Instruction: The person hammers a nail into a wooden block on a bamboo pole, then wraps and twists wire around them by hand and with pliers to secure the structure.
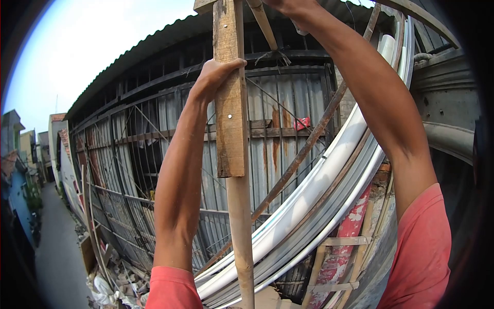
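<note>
My left hand (218, 77) is wrapped round a wooden board (230, 144), its thumb lying across the front face. Nail heads show on the board, which stands upright against a bamboo pole (240, 232) that runs down below it. At the top edge, my right hand (289, 7) is raised, mostly cut off by the frame; its fingers and anything in them cannot be made out. Another bamboo piece (262, 23) slants down between my two arms, with dark ties at its lower end.
Behind stands a corrugated metal wall (170, 110) with bars. Long white pipes (309, 180) and a rusty bar (303, 149) cross diagonally at the right. A bamboo ladder (339, 241) is at lower right, rubble (121, 283) at lower left, beside a narrow lane (56, 232).
</note>
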`<control>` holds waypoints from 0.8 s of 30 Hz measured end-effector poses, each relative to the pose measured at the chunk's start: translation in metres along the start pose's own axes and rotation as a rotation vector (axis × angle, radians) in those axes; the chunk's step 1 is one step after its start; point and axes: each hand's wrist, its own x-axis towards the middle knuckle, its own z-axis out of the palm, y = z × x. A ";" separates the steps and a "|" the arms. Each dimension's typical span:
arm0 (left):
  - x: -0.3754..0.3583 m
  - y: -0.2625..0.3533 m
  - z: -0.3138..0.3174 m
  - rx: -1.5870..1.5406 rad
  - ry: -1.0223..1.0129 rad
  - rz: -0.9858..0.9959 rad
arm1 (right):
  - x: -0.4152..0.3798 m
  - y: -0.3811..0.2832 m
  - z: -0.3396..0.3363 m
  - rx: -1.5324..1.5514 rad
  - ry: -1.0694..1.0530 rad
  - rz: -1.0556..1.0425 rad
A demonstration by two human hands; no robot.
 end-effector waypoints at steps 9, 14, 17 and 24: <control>-0.003 0.003 -0.001 0.041 -0.018 -0.022 | -0.010 0.032 0.010 -0.072 -0.428 0.316; -0.003 0.001 -0.001 0.076 0.000 0.006 | -0.076 0.031 -0.031 0.093 -0.409 0.379; -0.003 0.000 -0.001 0.139 0.016 0.001 | -0.172 0.037 -0.064 0.140 -0.241 0.374; 0.008 -0.012 -0.009 0.119 0.008 -0.010 | -0.434 -0.029 -0.216 0.536 -0.416 1.132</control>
